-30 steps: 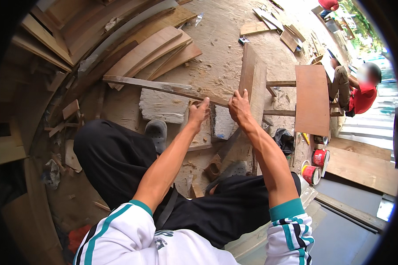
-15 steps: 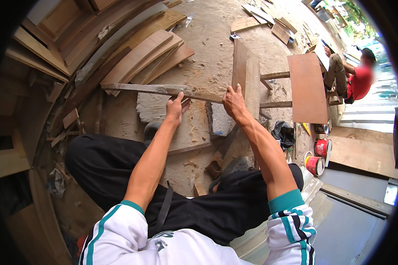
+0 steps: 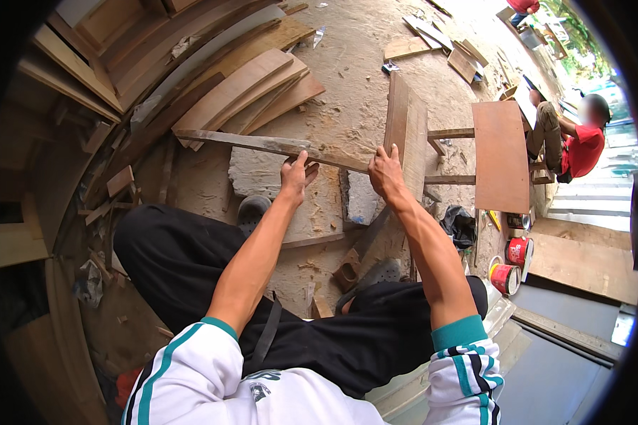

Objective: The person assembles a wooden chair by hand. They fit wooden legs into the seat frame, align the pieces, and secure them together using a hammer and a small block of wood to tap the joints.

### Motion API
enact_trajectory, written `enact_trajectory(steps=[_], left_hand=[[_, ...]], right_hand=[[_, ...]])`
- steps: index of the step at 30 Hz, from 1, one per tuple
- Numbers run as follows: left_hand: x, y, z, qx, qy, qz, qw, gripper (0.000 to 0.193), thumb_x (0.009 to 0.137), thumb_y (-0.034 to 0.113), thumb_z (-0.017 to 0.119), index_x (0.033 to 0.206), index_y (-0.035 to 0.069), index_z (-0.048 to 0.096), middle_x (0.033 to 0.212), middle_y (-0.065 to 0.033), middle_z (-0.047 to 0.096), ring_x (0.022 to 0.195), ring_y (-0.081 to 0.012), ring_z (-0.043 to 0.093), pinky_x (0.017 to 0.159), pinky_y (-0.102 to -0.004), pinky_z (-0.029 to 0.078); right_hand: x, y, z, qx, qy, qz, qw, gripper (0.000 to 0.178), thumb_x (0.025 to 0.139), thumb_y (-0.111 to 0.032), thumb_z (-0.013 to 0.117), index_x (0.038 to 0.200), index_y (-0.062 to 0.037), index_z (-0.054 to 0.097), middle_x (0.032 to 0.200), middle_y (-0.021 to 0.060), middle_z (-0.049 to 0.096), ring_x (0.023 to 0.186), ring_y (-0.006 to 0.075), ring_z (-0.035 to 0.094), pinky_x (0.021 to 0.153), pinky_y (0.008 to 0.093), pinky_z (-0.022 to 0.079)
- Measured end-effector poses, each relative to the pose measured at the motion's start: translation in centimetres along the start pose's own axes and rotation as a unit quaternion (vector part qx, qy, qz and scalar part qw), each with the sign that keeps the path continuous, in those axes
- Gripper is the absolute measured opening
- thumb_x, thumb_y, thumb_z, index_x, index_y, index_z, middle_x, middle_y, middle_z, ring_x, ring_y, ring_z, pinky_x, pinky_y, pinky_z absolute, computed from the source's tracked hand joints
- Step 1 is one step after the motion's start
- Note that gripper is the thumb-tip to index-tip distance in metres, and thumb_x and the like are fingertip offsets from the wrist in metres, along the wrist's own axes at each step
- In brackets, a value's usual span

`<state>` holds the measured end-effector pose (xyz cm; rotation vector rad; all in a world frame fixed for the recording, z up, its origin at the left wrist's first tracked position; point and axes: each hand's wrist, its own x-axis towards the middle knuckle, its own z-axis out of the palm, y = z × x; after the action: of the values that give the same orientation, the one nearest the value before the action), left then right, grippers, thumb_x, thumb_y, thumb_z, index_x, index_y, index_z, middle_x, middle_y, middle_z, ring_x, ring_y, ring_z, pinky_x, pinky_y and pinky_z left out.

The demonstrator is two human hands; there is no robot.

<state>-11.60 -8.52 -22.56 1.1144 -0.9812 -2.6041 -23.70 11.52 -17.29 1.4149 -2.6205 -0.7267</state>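
A long, narrow wooden strip, greyish along its left half, stretches across in front of me. Against its near edge, just right of its middle, my left hand has the thumb and forefinger, with the other fingers loosely curled. My right hand grips the strip's right end where it meets a wide wooden board. That board has a darker band along its left edge. The right hand's fingertips point up over the joint, and its palm hides part of it.
A stone slab and a grey block lie below the strip. Curved boards are stacked at left. A small wooden table, paint cans and a black bag stand right. A person in red sits beyond.
The view has shifted, so most things appear slightly right and lower. Both hands keep their places on the strip and board. Another person in red now shows at the top right.
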Motion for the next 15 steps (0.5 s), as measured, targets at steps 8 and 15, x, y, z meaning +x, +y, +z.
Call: enact_trajectory(steps=[8, 15], left_hand=[[0.8, -0.2, 0.2, 0.022, -0.020, 0.012, 0.999, 0.049, 0.092, 0.021, 0.067, 0.126, -0.002, 0.040, 0.120, -0.0157, 0.057, 0.102, -0.0273, 0.063, 0.090, -0.0402, 0.055], [0.9, 1.1, -0.9, 0.048, 0.081, 0.094, 0.991, 0.059, 0.092, 0.022, 0.066, 0.131, -0.002, 0.031, 0.123, -0.0161, 0.052, 0.101, -0.0252, 0.061, 0.084, -0.0400, 0.057]], right_hand=[[0.3, 0.0, -1.2, 0.021, -0.070, -0.010, 0.997, 0.027, 0.089, -0.016, 0.052, 0.102, -0.0018, 0.070, 0.102, 0.0111, 0.069, 0.124, 0.0248, 0.048, 0.110, 0.0608, 0.027], [-3.1, -1.4, -3.0, 0.033, 0.114, -0.038, 0.992, 0.058, 0.093, -0.031, 0.055, 0.142, -0.0028, 0.040, 0.148, 0.0151, 0.040, 0.142, 0.0281, 0.029, 0.119, 0.0507, 0.015]])
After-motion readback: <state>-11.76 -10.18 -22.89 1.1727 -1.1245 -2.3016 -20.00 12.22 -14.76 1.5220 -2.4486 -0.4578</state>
